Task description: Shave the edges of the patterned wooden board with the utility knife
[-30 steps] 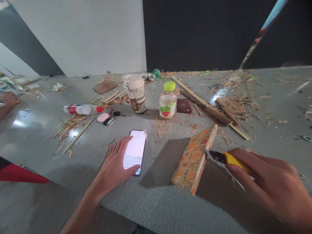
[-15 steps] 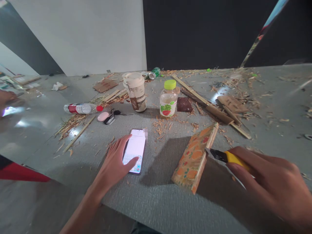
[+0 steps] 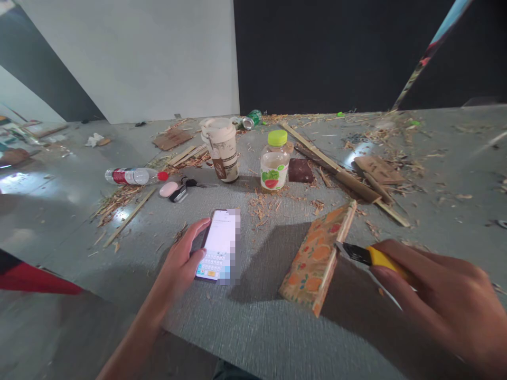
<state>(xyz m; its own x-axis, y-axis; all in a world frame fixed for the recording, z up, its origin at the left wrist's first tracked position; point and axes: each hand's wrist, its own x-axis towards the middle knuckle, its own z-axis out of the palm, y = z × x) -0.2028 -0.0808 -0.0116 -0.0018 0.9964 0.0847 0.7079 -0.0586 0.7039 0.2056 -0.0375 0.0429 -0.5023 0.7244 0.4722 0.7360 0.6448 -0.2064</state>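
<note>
My left hand (image 3: pixel 184 258) lies along the left side of a smartphone (image 3: pixel 216 240) on the grey table. Its fingers are stretched out and apart, the thumb at the lower left edge of the lit screen, which shows a keyboard. Parts of the phone's right side are blurred out. In my right hand (image 3: pixel 443 295) is a yellow and black utility knife (image 3: pixel 378 258). Its blade meets the pale edge of a small board (image 3: pixel 312 258) painted with orange and red fruit. The board sits tilted; how deep the blade goes in I cannot tell.
Behind stand a paper coffee cup (image 3: pixel 222 153) and a lime-capped plastic jar (image 3: pixel 274 163). A water bottle (image 3: pixel 137 176) lies left, near keys (image 3: pixel 180 192). Wood strips (image 3: pixel 344 179) and shavings lie right; a green can (image 3: pixel 252 120) is by the wall. Another person's hand (image 3: pixel 13 157) shows far left.
My left thumb has moved left from the phone's keyboard to its lower left edge. The keyboard is now more exposed. The right hand, knife and board have hardly changed.
</note>
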